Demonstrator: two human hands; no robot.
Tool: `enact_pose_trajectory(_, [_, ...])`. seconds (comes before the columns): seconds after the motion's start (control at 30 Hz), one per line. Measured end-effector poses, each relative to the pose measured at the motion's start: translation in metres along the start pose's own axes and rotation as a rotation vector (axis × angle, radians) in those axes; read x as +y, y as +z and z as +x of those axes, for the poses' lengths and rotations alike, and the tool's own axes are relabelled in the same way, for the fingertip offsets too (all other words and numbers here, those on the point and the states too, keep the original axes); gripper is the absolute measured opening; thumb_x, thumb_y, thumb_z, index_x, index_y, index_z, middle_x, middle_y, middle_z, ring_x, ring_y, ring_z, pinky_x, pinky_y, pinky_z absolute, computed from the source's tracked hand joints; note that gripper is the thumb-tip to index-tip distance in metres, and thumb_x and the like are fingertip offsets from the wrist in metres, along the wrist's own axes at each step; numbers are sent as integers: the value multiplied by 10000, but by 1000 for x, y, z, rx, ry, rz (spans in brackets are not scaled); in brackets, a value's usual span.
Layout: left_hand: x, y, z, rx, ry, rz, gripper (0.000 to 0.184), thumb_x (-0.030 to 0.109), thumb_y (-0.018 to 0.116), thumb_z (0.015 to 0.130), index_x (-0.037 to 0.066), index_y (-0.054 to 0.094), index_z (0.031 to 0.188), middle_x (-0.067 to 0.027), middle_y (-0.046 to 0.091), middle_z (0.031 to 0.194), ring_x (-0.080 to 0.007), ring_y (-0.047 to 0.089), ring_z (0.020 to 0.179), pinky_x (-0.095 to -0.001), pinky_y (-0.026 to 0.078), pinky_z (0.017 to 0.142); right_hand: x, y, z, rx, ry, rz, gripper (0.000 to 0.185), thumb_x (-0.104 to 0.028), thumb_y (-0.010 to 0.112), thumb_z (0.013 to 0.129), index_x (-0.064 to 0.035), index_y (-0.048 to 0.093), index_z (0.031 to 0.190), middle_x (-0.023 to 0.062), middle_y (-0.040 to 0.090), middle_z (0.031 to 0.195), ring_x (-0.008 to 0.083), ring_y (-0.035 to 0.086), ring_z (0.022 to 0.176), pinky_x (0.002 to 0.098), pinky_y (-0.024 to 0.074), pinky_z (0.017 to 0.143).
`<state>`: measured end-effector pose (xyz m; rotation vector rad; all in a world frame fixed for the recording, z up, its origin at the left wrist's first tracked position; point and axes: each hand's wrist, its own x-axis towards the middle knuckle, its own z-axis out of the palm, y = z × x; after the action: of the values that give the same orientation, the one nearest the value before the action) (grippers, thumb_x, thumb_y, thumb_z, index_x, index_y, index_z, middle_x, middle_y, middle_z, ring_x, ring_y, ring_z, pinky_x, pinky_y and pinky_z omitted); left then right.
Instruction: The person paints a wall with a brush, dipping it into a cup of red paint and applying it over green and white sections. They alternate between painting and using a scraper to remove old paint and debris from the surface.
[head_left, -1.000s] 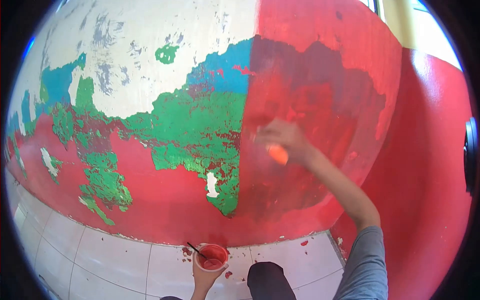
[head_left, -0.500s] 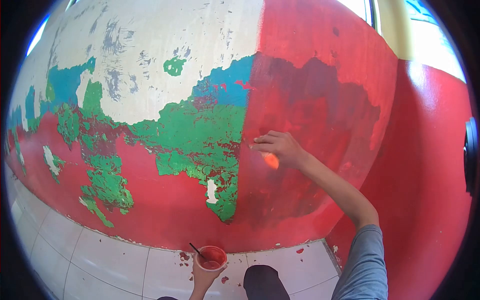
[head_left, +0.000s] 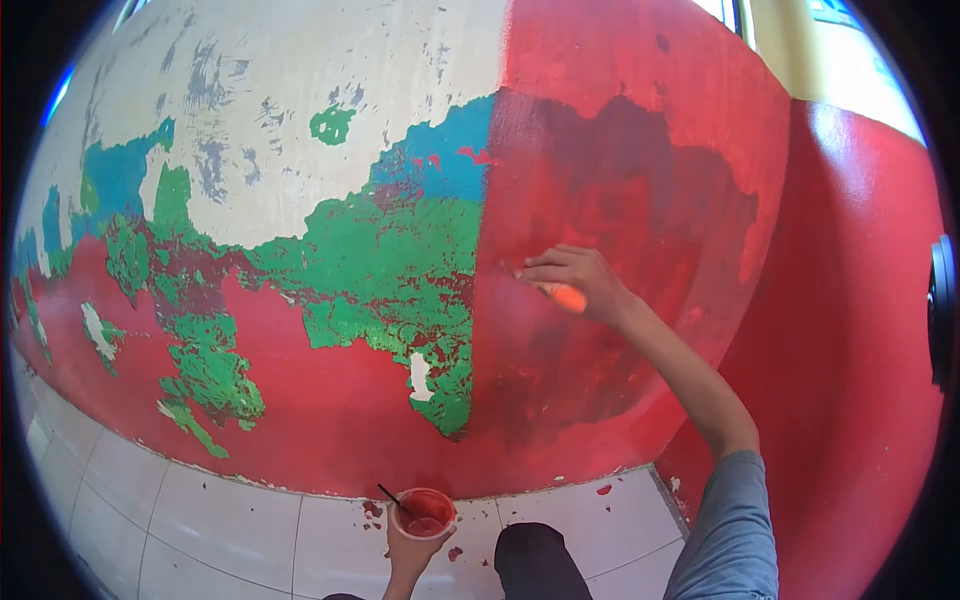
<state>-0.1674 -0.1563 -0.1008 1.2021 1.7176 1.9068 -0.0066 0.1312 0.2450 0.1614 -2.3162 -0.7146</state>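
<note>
My right hand (head_left: 580,278) is closed around a paintbrush with an orange handle (head_left: 569,298). The bristles face the wall, mostly hidden by my fingers, close to the edge between red and green. Low down, my left hand (head_left: 412,548) grips a small plastic tub (head_left: 449,524) from below. Red paint coats its inside, and a thin black stick (head_left: 388,493) leans out over the rim. The wall (head_left: 540,180) is painted red on its right part, with darker patches showing through.
Left of the red part, the wall has peeling green (head_left: 390,250), blue (head_left: 440,150) and off-white (head_left: 330,60) layers. Paint flakes (head_left: 455,553) lie on the white floor tiles (head_left: 225,520). My knee (head_left: 540,560) is near the wall's foot. A red side wall (head_left: 850,350) stands at right.
My right hand with the paintbrush has shifted slightly right, and more of the orange handle shows. The view has tilted a little; the left hand still holds the tub.
</note>
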Motion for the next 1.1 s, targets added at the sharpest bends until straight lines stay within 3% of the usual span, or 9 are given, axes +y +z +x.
enact_pose_trajectory(0.13, [-3,2,3,24,-38,-39,829,197,906,538,15,453,1208,-129,543,1139,-250,556,1062,-368,473,887,46,-49,34,355,-31,-4,239,-34,630,810,-110,702,1024,89,690,981,254,645,910,337,509,781])
enact_pose_trajectory(0.2, [-10,7,1,33,-55,-52,839,200,907,536,10,450,1213,-132,543,1143,-253,556,1061,-369,472,885,68,-72,49,460,195,-78,260,-45,622,810,-113,704,1046,105,689,995,271,646,925,362,504,810])
enact_pose_trajectory(0.33, [-15,8,2,26,-27,-13,844,193,907,535,6,446,1217,-135,541,1144,-254,555,1061,-370,471,883,72,-34,11,435,164,-205,285,-77,618,803,-148,711,1063,106,681,1025,281,640,973,377,505,830])
enact_pose_trajectory(0.53, [-13,1,0,58,-58,-71,829,177,910,506,39,472,1195,-108,563,1115,-239,563,1047,-360,469,891,-79,111,-155,-40,244,-126,376,-164,593,810,-288,643,1162,24,574,1227,269,587,1037,372,553,694])
enact_pose_trajectory(0.6, [-6,2,1,82,-93,-95,811,161,903,496,51,485,1182,-96,569,1104,-233,564,1042,-356,467,896,-135,145,-193,9,288,-22,343,-168,639,798,-270,661,1126,25,613,1165,272,620,1006,377,557,685])
enact_pose_trajectory(0.67, [-10,1,0,89,-116,-96,779,135,885,504,51,491,1170,-92,569,1097,-229,562,1039,-355,465,894,-191,157,-210,222,524,385,313,-86,697,782,-146,683,1089,81,672,1054,247,646,969,351,552,753])
enact_pose_trajectory(0.8, [-22,4,3,77,-127,-71,792,98,860,508,46,476,1199,-101,556,1128,-238,551,1064,-367,452,924,-290,178,-188,801,1471,1058,106,-111,651,879,-24,677,934,43,701,934,164,666,817,265,526,771])
enact_pose_trajectory(0.9, [-41,6,3,34,-133,-25,905,86,871,489,36,429,1278,-115,518,1206,-259,511,1137,-384,421,985,-304,156,-172,756,1956,1505,105,-152,692,844,-69,660,900,10,682,879,136,642,790,283,501,734])
enact_pose_trajectory(1.1, [-34,15,4,26,-112,-92,812,97,860,530,48,470,1241,-107,541,1173,-252,536,1102,-376,429,965,-307,145,-159,760,2093,1815,69,-231,660,855,-173,646,889,-50,654,887,99,593,867,309,408,760])
